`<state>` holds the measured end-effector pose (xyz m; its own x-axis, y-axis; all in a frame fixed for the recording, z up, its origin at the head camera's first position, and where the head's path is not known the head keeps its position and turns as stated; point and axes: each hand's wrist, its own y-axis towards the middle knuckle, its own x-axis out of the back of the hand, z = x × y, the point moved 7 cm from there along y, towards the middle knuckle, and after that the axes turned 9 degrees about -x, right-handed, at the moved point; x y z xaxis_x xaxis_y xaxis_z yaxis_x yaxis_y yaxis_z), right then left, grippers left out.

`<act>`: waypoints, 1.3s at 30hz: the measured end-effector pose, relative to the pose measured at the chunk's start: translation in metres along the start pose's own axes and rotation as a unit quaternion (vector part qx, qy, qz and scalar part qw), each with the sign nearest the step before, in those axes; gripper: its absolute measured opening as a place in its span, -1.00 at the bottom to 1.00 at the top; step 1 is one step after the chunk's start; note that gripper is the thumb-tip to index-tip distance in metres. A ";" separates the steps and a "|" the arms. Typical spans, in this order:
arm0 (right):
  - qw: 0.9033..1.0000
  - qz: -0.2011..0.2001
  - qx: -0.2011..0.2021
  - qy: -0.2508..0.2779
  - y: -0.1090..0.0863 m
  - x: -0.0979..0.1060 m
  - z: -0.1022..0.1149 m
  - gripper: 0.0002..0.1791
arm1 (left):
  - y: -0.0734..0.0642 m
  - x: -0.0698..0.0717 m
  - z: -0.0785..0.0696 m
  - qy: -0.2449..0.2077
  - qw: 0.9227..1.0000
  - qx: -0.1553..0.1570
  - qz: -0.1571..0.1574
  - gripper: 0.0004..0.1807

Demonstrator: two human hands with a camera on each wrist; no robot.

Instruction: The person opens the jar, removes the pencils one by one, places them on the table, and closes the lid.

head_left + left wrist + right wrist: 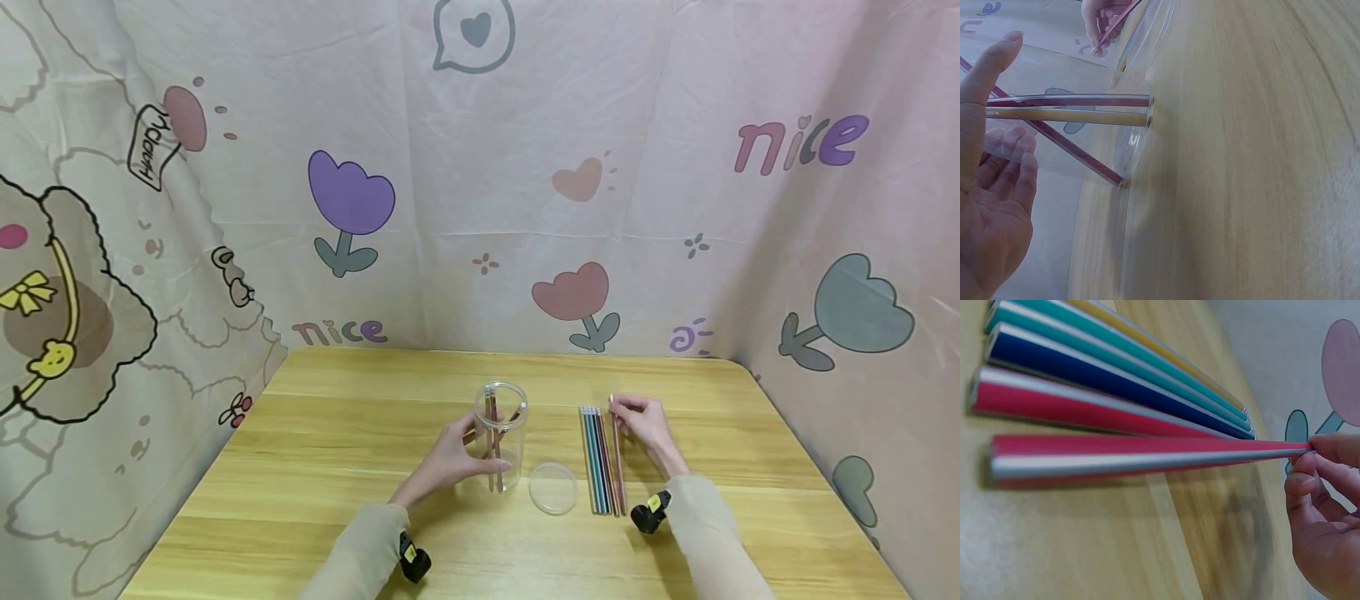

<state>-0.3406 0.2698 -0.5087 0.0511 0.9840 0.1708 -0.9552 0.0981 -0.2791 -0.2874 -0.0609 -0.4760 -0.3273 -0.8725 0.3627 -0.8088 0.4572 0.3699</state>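
Note:
My left hand [457, 457] grips a clear cylindrical jar [517, 450], thumb on the near side and fingers around the far side. Inside the jar, a yellow pencil [1097, 117] and two red pencils [1104, 100] lean at different angles, seen through its wall. My right hand [645, 423] pinches the far end of a red striped pencil [1147, 456] between thumb and fingers. To its left lies a row of pencils [596, 462] in yellow, teal, dark blue and red. Whether the held pencil's near end touches the table cannot be told.
A round clear lid [553, 490] lies flat on the wooden table [337, 433] between the jar and the pencil row. Behind the table and at both sides hangs a printed cloth [465, 167]. Each wrist bears a small black camera [414, 558].

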 end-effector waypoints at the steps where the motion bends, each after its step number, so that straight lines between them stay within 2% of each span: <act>1: 1.000 0.006 0.000 0.001 0.000 -0.001 0.000 -0.53 | 0.000 0.000 0.000 0.001 1.000 -0.001 -0.001 -0.24; 6: 1.000 0.025 0.005 0.004 0.001 -0.003 0.000 -0.52 | 0.000 0.000 0.000 0.002 1.000 0.001 0.003 -0.24; 17: 1.000 0.004 0.013 -0.015 0.008 -0.004 -0.006 -0.52 | -0.001 0.001 0.002 0.003 1.000 0.017 0.006 -0.20; 31: 0.998 -0.020 0.010 -0.063 0.013 -0.006 -0.010 -0.55 | -0.001 0.001 0.002 0.005 1.000 0.011 0.007 -0.21; 39: 0.995 -0.019 0.015 -0.093 0.014 -0.007 -0.011 -0.59 | 0.000 0.000 0.001 0.006 1.000 0.009 0.006 -0.21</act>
<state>-0.3507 0.2660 -0.5240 0.0344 0.9348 0.3535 -0.9621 0.1267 -0.2415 -0.2876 -0.0615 -0.4767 -0.3316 -0.8648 0.3770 -0.8136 0.4644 0.3498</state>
